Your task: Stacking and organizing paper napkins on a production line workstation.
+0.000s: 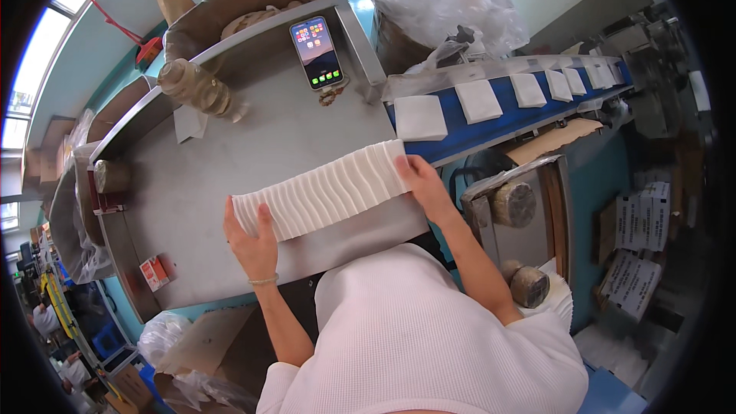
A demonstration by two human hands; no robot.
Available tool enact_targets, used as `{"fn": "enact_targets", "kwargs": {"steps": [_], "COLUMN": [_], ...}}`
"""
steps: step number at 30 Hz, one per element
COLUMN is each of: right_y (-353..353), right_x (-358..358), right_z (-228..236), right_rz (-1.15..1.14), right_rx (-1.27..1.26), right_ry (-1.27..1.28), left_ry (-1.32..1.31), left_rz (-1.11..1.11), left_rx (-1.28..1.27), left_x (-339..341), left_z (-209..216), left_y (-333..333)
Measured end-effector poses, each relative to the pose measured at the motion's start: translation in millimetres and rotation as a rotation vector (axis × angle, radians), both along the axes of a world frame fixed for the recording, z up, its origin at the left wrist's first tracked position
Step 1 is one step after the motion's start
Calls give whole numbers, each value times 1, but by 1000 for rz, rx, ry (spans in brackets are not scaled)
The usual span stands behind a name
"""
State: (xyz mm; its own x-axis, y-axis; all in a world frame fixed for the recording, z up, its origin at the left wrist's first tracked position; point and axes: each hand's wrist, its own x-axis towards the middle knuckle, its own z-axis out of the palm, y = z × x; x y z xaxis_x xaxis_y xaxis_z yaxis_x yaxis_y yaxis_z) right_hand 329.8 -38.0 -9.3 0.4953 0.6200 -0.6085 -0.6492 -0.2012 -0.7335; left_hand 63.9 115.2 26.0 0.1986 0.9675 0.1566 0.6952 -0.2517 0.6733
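Observation:
A long row of white folded paper napkin stacks (326, 190) lies lengthwise between my two hands, just above or on the steel table (284, 138); I cannot tell if it touches. My left hand (254, 244) grips its left end, with the thumb on the near side. At the far-right end, my right hand (426, 188) presses with thumb and fingers. Close to my right hand, a blue conveyor belt (454, 124) carries several separate white napkin stacks (420, 117) in a line running away to the right.
On the table stand a phone (316, 54) with a lit screen, a clear plastic bottle (201, 90) and a small red-and-white carton (154, 273). Raised metal rims edge it. A cardboard box (245, 8) sits behind; wrapped rolls (513, 204) lie at the right.

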Motion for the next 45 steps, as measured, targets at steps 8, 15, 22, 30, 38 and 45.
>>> {"fn": "enact_targets", "kwargs": {"steps": [8,15,22,30,38,45], "right_y": [-5,-5,-2,12,17,-2], "right_x": [-6,4,13,-9,-4,10], "right_z": [2,10,-14,12,11,-14], "right_rz": [206,488,-81,198,260,-117], "right_rx": [23,-59,17,-14,-133,52], "right_ry": [272,-112,112,211,-199,101], "left_ry": [41,37,22,83,81,70], "left_rz": [24,-8,-20,-14,-78,-90], "left_rx": [25,44,-10,108,28,27], "left_x": [-1,1,4,9,5,5], "left_z": [-1,-1,0,-7,-5,-3], "left_y": [-1,-2,-3,-5,-1,-4]}}
